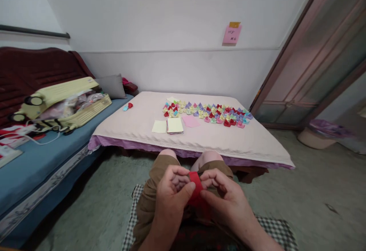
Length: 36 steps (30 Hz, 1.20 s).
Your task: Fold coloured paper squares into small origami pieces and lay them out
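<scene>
Between both hands, above my lap, is a piece of red paper (195, 186), folded into a narrow strip at its upper part. My left hand (175, 195) pinches its left side, thumb lying on the front. From the right, my right hand (221, 193) grips the edge between thumb and fingers. The paper's lower end is dim and partly hidden by the hands. On the bed ahead lie a stack of pale yellow paper sheets (174, 125), a single yellow sheet (159, 126) and a pink sheet (190, 121). Behind them spread many small folded paper pieces (200, 110) in several colours.
The bed (128, 129) with a pale cover stands before my knees. An open yellow suitcase (68, 87) and a grey pillow (111, 86) rest on the blue bed at left. A pink note (232, 34) hangs on the wall. A lined bin (317, 138) stands right.
</scene>
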Motion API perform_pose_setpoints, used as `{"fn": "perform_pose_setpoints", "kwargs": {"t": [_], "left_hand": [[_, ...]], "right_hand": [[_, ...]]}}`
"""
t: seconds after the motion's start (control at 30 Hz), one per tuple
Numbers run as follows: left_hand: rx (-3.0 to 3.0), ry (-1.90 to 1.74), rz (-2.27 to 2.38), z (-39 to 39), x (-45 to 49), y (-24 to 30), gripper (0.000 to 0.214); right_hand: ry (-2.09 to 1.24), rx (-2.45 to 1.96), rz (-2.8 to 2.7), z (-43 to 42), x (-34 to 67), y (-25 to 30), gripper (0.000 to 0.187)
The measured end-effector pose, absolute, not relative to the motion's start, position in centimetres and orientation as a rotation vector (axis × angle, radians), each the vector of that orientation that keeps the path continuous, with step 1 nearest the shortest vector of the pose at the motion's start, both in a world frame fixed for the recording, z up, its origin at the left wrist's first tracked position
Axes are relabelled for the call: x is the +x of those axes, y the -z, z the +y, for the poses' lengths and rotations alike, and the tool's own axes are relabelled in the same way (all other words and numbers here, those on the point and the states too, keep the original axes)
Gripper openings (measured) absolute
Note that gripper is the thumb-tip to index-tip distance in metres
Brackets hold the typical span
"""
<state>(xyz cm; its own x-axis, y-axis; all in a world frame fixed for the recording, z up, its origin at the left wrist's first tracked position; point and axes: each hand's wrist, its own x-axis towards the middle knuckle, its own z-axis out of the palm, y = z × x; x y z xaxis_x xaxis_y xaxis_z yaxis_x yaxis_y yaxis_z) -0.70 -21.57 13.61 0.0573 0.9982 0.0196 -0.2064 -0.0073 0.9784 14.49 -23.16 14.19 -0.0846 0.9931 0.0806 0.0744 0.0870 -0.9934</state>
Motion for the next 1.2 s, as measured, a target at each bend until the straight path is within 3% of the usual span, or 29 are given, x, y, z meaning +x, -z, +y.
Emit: {"fn": "perform_pose_setpoints", "kwargs": {"t": [0.07,0.27,0.47,1.2], "left_hand": [[1.099,-1.391,0.995,-21.7,-0.6,-13.1,0.023],[1.614,-1.485,1.176,-22.3,-1.1,-13.1,0.011],[1.912,-1.588,1.288,-22.8,-1.0,-13.3,0.019],[2.017,-1.667,1.33,-22.8,-0.7,-13.6,0.018]], "right_hand": [[-1.14,-1.126,-1.328,-23.2,14.5,-14.0,0.016],[-0.932,-1.093,-1.398,-23.4,14.5,-13.0,0.022],[-0.794,-1.082,-1.482,-23.2,14.3,-12.5,0.027],[-0.648,-1.138,-1.517,-23.0,13.7,-12.7,0.029]]}}
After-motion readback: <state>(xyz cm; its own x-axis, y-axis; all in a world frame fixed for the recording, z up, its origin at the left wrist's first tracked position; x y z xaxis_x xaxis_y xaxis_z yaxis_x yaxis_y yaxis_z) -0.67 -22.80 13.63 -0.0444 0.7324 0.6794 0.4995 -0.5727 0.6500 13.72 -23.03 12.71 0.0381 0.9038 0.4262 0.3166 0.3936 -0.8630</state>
